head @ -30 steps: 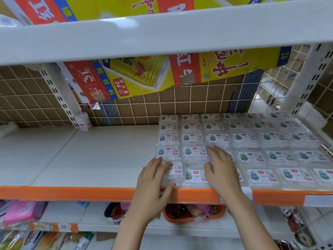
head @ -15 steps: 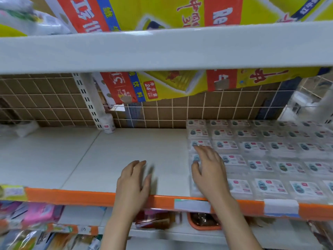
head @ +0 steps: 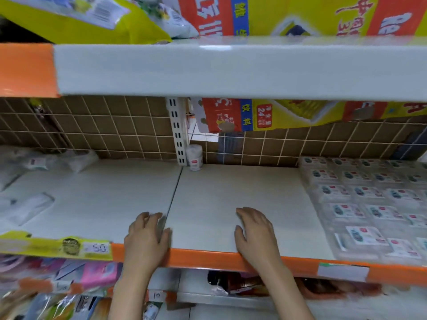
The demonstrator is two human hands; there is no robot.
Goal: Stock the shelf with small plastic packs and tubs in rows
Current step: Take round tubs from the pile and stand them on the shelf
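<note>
Left hand: the left hand (head: 145, 236) is laid palm-down over the front edge of the shelf (head: 231, 195), fingers loosely spread and relaxed; nothing is held.
Right hand: the right hand (head: 256, 232) is rested the same way, fingers apart and slightly bent, empty, well apart from the packs.
Packs: small plastic packs (head: 369, 204) are set in rows on the right part of the shelf, from the back wall to the front.
Tub: a small white tub (head: 194, 157) is stood at the back, just beside the slotted upright (head: 178, 132).
Edges: an orange front lip (head: 208, 257) is crossed by both wrists.
Open room: bare white shelf is seen between the hands and left of the packs; clear bags (head: 27, 197) are laid at far left.
</note>
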